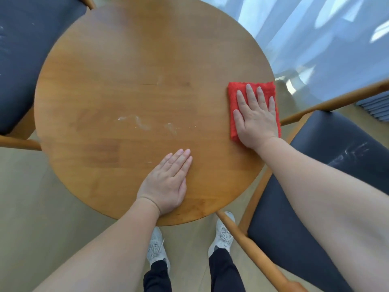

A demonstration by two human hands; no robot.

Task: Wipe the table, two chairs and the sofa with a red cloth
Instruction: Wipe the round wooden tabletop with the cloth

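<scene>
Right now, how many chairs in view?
2. Left chair at the table's upper left; right chair at its lower right. Both run off frame; more may be out of view.

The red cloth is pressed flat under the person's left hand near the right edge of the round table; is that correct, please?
Not quite: the head view shows the red cloth pressed flat under the right hand, not the left, near the right edge of the round table. The left hand rests on bare wood.
</scene>
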